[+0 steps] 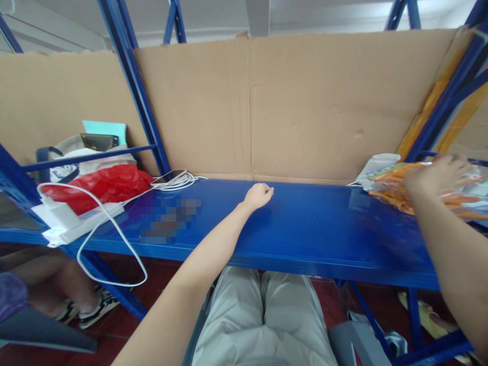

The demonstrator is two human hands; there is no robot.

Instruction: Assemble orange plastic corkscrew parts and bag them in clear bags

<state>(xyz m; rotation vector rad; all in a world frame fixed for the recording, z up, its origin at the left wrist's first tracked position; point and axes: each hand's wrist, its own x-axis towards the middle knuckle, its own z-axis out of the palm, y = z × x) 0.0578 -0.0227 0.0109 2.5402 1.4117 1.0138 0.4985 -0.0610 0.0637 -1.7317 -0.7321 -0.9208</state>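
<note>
My left hand point(259, 196) rests on the blue tabletop point(305, 229) near the middle, its fingers curled into a loose fist with nothing visible in them. At the right end of the table, my right hand point(438, 175) is closed on a clear plastic bag point(394, 178) with orange contents. What exactly the orange things are is blurred, and my hand and forearm cover part of the bag. A white packet point(381, 162) lies just behind the bag, against the cardboard.
Cardboard sheets point(305, 101) wall the back between blue metal posts point(147, 101). On the left are a red plastic bag point(110, 185), a white power strip point(91, 223) with a looping cable, and coiled white cable point(181, 180). A person's legs point(72, 284) show at lower left.
</note>
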